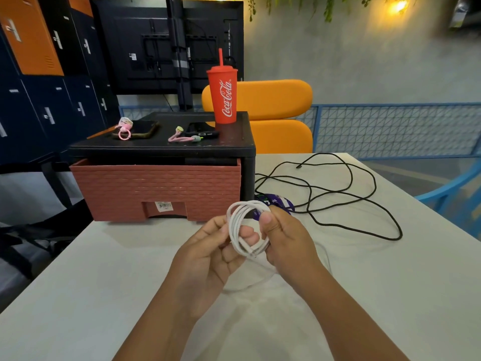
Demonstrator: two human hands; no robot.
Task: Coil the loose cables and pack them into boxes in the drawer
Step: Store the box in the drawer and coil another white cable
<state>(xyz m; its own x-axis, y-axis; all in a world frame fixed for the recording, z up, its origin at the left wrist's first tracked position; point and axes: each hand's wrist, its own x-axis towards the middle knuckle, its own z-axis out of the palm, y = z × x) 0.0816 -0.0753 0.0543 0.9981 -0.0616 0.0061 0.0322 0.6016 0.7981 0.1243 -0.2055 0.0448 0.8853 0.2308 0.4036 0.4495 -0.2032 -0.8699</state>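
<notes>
White cable (247,227), wound into a small coil, sits above the middle of the worktop (104,282), grasped by both hands. The left hand (208,254) grips its nine o'clock side and the right hand (286,238) pinches its three o'clock side (thumb on top). A loose black cable (338,194) sprawls at two o'clock, beside the brick-patterned drawer (156,191).

White cable (234,230) coiled; black cable (310,190) sprawls loose.

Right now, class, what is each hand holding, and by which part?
Both hands hold the coiled white cable: the left hand pinches the coil's left side, the right hand grips its right side.
</notes>
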